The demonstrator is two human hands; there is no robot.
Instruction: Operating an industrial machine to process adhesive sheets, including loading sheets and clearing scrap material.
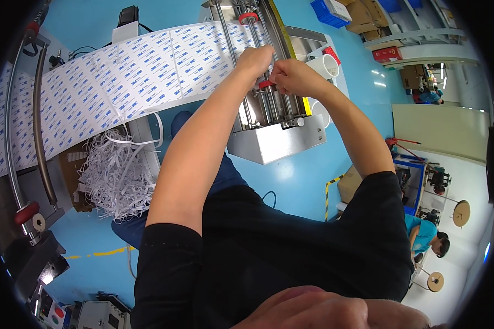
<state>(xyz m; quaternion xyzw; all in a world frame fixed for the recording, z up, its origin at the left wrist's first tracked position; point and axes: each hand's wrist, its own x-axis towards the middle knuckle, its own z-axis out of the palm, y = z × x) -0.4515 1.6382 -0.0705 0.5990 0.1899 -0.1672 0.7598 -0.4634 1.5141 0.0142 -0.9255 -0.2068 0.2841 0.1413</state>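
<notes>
Blue-painted workshop floor [291, 181] lies below a metal slitting machine [274, 118], and both of the person's bare hands work on its rollers. The right hand [293, 77] is curled into a fist, thumb and fingers pressed together on a small red collar [265, 84] that sits on one of the machine's steel shafts [258, 107]. The left hand [255, 57] is just beside it, nearly touching, fingers bent down over the same set of shafts; whether they pinch anything cannot be told, since the knuckles hide the tips. A second red collar [248, 17] sits further up the shafts, well apart from the hands.

From under the left hand a wide white web of liner paper [109, 82], printed all over with small blue marks, runs away to the left across the picture and passes over a curved steel guide bar [38, 126]. Below the web a heap of thin white paper trimmings [115, 175] lies on the floor by a cardboard box [74, 175]. White roll cores [326, 66] stand at the machine's right side. Far off to the right, another person in a teal shirt [422, 233] bends over near flat round spools [461, 213].
</notes>
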